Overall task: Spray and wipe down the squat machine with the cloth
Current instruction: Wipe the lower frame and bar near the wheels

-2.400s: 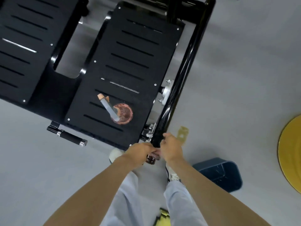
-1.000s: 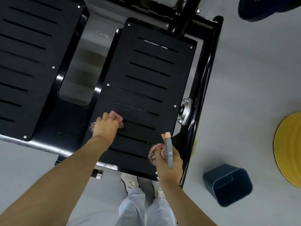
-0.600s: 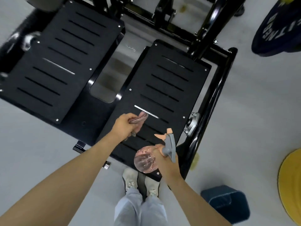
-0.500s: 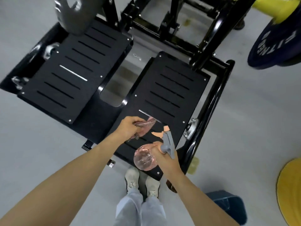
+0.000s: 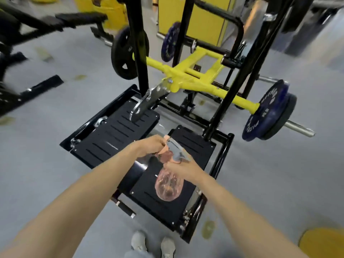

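The pink see-through spray bottle (image 5: 168, 185) hangs above the right footplate (image 5: 195, 146) of the squat machine (image 5: 193, 77), round body lowest, grey trigger head tilted up and away. How much liquid it holds cannot be told through the blur. The right hand (image 5: 183, 168) grips it, fingers curled closed round the neck under the trigger. The left hand (image 5: 149, 146), also above that footplate, has its fingers closed on the bunched cloth (image 5: 164, 155), which lies against the bottle's head just below the peach nozzle. A blue weight plate (image 5: 268, 112) hangs well beyond the footplate, and two grey shoes (image 5: 152, 243) stand just short of it.
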